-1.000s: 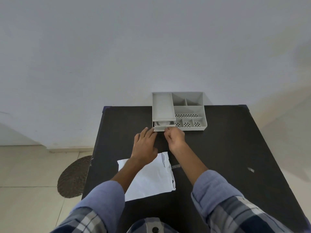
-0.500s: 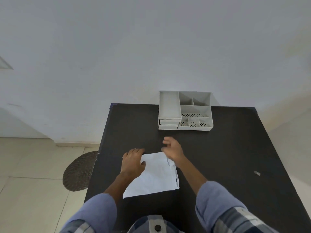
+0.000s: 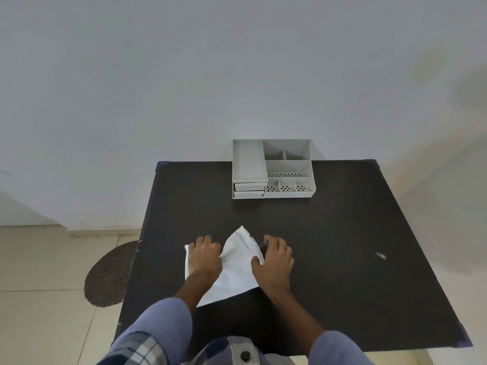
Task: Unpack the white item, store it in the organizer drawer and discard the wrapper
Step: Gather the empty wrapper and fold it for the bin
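A white paper wrapper (image 3: 235, 264) lies crumpled on the black table (image 3: 329, 259), its middle pushed up into a ridge. My left hand (image 3: 205, 255) presses on its left part with the fingers curled. On the wrapper's right edge, my right hand (image 3: 275, 259) grips the paper with bent fingers. The grey desk organizer (image 3: 272, 168) stands at the table's far edge against the wall. Its two small drawers (image 3: 249, 190) at the front left are pushed in. The white item is not visible.
A small scrap (image 3: 380, 255) lies on the table to the right. A round woven mat (image 3: 110, 273) lies on the tiled floor left of the table. The wall stands right behind the organizer.
Both hands came back from the organizer's drawer, which is now pushed in, to the wrapper. The flat wrapper is now bunched up between them.
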